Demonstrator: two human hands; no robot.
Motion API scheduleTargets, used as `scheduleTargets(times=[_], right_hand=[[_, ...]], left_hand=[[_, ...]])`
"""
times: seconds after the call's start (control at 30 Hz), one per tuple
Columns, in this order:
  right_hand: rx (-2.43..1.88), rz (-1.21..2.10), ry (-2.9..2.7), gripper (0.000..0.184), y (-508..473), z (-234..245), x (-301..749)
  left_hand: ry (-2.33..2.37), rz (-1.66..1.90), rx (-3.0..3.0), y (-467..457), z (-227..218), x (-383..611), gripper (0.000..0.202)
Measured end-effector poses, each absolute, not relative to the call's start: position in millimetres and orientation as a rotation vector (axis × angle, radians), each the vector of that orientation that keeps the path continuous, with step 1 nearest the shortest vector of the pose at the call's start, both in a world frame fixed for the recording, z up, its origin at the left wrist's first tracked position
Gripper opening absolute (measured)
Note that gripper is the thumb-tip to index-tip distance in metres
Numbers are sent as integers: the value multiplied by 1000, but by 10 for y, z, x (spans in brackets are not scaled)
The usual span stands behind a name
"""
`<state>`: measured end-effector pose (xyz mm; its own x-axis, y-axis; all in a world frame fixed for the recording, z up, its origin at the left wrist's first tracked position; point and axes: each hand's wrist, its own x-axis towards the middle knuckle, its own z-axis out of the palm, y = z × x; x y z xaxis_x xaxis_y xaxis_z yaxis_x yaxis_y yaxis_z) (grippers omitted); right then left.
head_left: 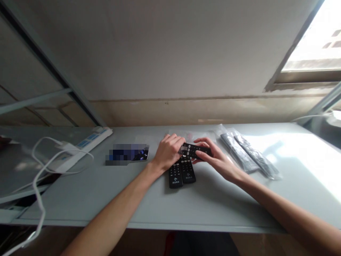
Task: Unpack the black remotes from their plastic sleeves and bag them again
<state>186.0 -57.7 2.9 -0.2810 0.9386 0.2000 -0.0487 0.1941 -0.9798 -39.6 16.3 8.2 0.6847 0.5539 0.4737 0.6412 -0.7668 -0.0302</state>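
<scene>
My two hands meet over the middle of a grey table (202,202). They hold a black remote control (196,150) crosswise between them. My left hand (168,152) curls round its left end. My right hand (216,159) cups its right end from below, fingers wrapped round it. Just beneath them two more black remotes (182,173) lie side by side on the table, pointing toward me. A thin clear plastic bag (191,136) lies flat behind the hands.
Two remotes sealed in clear bags (247,155) lie to the right. A phone (128,155) rests left of my hands. Further left a white power strip (85,144) with a white cable (39,192) trails off the table's edge. A wall stands behind, with a window at the upper right.
</scene>
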Motion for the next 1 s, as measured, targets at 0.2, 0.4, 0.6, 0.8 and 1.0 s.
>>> scheduleTargets(times=[0.2, 0.4, 0.6, 0.8, 1.0], right_hand=[[-1049, 966, -1666, 37, -691, 44, 1786], [-1160, 757, -1461, 39, -571, 32, 1888], [-1197, 725, -1102, 50, -396, -58, 2091], [-1112, 775, -1137, 39, -510, -26, 1951], [-1129, 796, -1314, 31, -546, -17, 1885]], left_hand=[[-794, -611, -2726, 37, 119, -322, 23], [-774, -829, -2772, 103, 96, -316, 60], [-984, -848, -2762, 201, 35, -373, 56], [-1079, -838, -2762, 171, 40, -382, 24], [-1085, -876, -2728, 183, 36, -413, 15]])
